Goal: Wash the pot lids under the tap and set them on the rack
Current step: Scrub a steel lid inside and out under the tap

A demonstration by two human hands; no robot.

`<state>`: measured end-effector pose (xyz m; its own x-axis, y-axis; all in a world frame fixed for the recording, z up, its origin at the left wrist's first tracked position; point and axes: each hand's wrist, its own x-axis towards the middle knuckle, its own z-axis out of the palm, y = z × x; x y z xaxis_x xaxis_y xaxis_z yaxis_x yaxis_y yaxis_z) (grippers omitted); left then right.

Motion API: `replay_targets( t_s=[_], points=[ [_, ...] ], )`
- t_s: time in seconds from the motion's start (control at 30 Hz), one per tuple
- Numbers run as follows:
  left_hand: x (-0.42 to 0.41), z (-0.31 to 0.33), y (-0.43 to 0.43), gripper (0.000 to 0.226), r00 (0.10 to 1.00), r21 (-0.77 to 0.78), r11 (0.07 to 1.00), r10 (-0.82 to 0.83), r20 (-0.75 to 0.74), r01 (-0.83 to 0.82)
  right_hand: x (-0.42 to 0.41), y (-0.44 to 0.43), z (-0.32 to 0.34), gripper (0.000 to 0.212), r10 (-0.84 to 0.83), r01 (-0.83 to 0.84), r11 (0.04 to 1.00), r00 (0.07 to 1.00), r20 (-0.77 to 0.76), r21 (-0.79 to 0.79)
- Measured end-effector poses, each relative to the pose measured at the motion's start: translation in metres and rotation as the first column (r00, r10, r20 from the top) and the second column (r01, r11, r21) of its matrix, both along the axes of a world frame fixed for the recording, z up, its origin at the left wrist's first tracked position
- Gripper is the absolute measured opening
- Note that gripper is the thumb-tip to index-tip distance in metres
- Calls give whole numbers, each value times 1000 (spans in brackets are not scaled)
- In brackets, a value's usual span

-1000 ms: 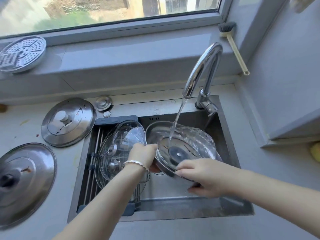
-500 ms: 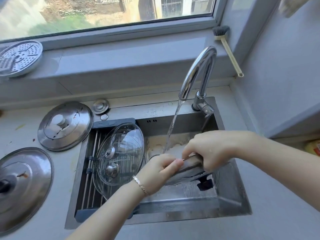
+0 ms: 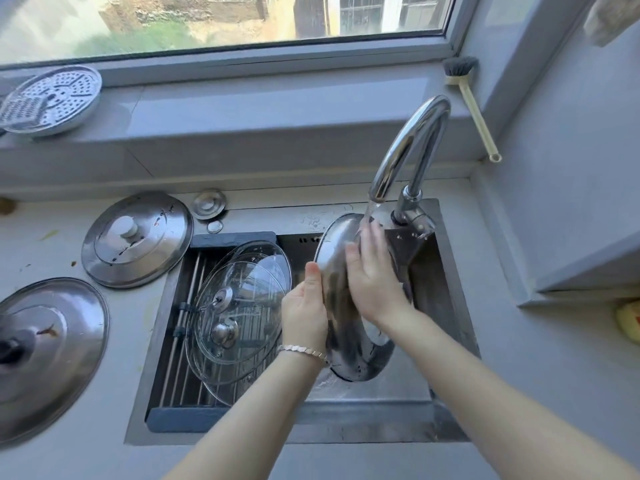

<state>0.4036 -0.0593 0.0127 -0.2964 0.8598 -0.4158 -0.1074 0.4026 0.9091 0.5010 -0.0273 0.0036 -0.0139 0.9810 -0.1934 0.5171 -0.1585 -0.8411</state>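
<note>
A steel pot lid (image 3: 349,344) stands nearly on edge over the sink, right under the running tap (image 3: 408,147). My left hand (image 3: 304,306) grips its left rim, thumb on the edge. My right hand (image 3: 374,278) lies flat on the lid's inner face, fingers straight, up by the water stream. Two glass lids (image 3: 239,306) lean on the rack (image 3: 183,323) in the sink's left half. Two steel lids wait on the counter, one at mid left (image 3: 135,240) and a larger one at the far left (image 3: 45,355).
The sink (image 3: 450,306) drops below the grey counter. A small metal cap (image 3: 209,204) lies behind the rack. A perforated steamer plate (image 3: 52,98) rests on the window ledge, and a dish brush (image 3: 471,102) leans in the right corner. A yellow object (image 3: 628,322) sits at the right edge.
The lid has been turned from nearly flat to almost upright beneath the tap. My right hand moved from gripping its rim to lying flat on its inner face; my left hand kept its hold.
</note>
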Motion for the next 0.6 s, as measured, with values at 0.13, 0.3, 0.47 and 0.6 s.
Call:
replay_targets(
  t_s=[0.13, 0.3, 0.47, 0.6],
  points=[
    [-4, 4, 8, 49, 988, -70, 987, 147, 45, -144, -37, -32, 2, 75, 215, -253, 942, 959, 183, 218],
    [-9, 2, 8, 49, 986, -30, 986, 164, 28, -163, -25, 13, 6, 66, 84, -100, 991, 982, 171, 84],
    [-10, 2, 13, 50, 982, -77, 981, 183, 52, -178, -30, 18, 13, 59, 79, -100, 991, 971, 224, 85],
    [-18, 4, 19, 44, 978, -99, 974, 208, 34, -203, -32, -25, 5, 68, 348, -429, 863, 888, 300, 268]
  ],
)
